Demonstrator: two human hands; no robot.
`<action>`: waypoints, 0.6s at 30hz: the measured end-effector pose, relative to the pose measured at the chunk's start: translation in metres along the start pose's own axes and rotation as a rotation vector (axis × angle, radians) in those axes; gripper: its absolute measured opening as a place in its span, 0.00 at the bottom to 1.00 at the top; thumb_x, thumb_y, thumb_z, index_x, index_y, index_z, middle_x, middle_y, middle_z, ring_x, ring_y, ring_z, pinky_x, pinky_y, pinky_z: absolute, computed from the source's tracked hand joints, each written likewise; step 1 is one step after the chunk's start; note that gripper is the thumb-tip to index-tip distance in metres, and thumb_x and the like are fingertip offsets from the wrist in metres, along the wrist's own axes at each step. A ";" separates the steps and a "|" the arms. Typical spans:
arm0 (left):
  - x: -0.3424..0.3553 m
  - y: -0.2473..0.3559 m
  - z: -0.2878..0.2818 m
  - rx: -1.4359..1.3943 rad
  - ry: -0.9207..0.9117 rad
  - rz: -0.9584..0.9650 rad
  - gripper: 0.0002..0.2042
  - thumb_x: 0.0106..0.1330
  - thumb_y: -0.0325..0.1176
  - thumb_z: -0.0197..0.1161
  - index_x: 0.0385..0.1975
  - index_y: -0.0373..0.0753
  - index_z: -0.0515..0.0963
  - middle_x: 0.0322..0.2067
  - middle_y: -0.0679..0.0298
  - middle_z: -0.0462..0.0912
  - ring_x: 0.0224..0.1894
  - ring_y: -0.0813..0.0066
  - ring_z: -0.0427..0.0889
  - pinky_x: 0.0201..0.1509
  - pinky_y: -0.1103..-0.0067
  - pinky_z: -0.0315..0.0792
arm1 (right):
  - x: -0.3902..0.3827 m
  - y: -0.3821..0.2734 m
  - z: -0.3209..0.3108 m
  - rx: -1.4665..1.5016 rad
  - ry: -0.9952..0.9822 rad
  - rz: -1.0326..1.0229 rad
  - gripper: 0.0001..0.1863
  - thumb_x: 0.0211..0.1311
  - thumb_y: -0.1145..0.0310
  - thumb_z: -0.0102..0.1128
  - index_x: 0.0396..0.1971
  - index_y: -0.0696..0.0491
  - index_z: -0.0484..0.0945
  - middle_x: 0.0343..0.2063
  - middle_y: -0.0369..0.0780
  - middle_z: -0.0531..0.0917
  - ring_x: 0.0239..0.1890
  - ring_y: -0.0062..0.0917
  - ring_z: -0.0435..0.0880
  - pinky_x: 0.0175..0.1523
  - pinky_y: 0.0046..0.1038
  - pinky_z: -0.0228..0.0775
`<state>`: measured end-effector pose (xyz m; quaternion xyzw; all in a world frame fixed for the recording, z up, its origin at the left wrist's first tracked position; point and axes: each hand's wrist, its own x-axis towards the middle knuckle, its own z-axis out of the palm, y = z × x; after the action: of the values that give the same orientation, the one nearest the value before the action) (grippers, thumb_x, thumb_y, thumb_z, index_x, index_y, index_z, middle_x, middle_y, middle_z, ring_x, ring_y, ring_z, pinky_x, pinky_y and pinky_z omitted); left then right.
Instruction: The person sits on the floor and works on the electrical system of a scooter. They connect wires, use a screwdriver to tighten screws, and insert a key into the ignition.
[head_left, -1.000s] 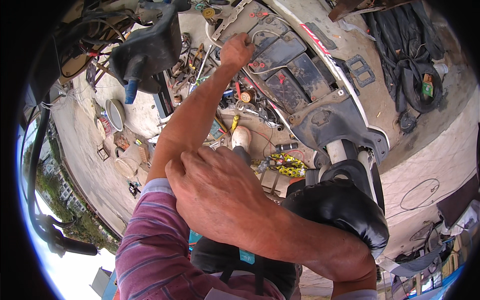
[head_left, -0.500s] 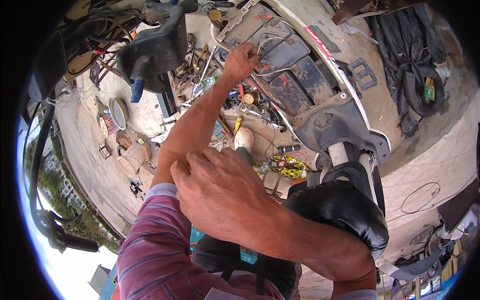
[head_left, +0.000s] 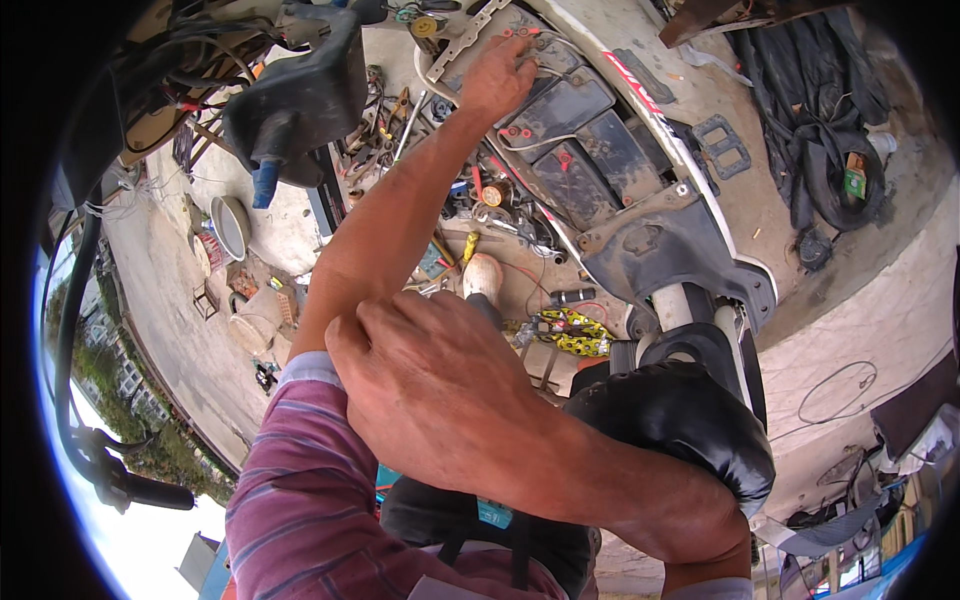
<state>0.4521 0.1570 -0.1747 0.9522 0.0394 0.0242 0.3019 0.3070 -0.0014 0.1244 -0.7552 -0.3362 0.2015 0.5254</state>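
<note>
My left hand [head_left: 500, 76] reaches over a row of dark, dusty batteries [head_left: 568, 106] set in a scooter's floor frame. Its fingers stretch, somewhat apart, toward the red terminals [head_left: 521, 32] at the far end; whether they touch is hard to tell. A pale cable [head_left: 540, 147] runs beside the nearer red terminals [head_left: 514, 132]. My right hand [head_left: 430, 380] is curled over my left arm near the elbow, fingertips hidden. The right forearm lies against a black padded seat [head_left: 670, 420].
Tools and loose parts [head_left: 385, 130] litter the floor left of the frame. A round pan [head_left: 230, 228] lies farther left. Black inner tubes [head_left: 815, 120] lie at the far right. A black plastic cover [head_left: 300, 100] hangs at upper left. A yellow patterned cloth [head_left: 575, 332] lies near the seat.
My left hand has moved farther away along the batteries, from beside the nearer terminals toward the far red ones, and its fingers have stretched out. The right hand stays curled on the arm.
</note>
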 end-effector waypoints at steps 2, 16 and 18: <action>0.018 0.012 0.014 0.014 0.034 0.049 0.17 0.66 0.38 0.62 0.56 0.49 0.81 0.49 0.55 0.80 0.55 0.54 0.79 0.59 0.64 0.75 | 0.004 0.002 -0.004 0.016 0.061 0.003 0.11 0.53 0.69 0.65 0.34 0.58 0.79 0.27 0.41 0.79 0.34 0.35 0.83 0.38 0.38 0.74; 0.062 -0.014 0.031 0.257 -0.167 0.265 0.14 0.67 0.38 0.63 0.52 0.54 0.83 0.51 0.54 0.76 0.54 0.52 0.79 0.60 0.64 0.75 | 0.014 0.005 -0.025 0.055 0.122 0.093 0.15 0.56 0.64 0.66 0.37 0.61 0.83 0.29 0.43 0.82 0.35 0.33 0.84 0.41 0.36 0.74; 0.063 -0.010 0.030 0.282 -0.099 0.311 0.12 0.66 0.36 0.63 0.48 0.49 0.83 0.49 0.50 0.78 0.52 0.51 0.81 0.55 0.62 0.77 | 0.014 0.006 -0.025 0.056 0.125 0.096 0.17 0.56 0.63 0.66 0.39 0.62 0.83 0.30 0.43 0.82 0.36 0.33 0.84 0.42 0.36 0.74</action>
<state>0.5161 0.1537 -0.2040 0.9797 -0.1199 0.0182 0.1598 0.3349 -0.0085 0.1290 -0.7667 -0.2603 0.1884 0.5559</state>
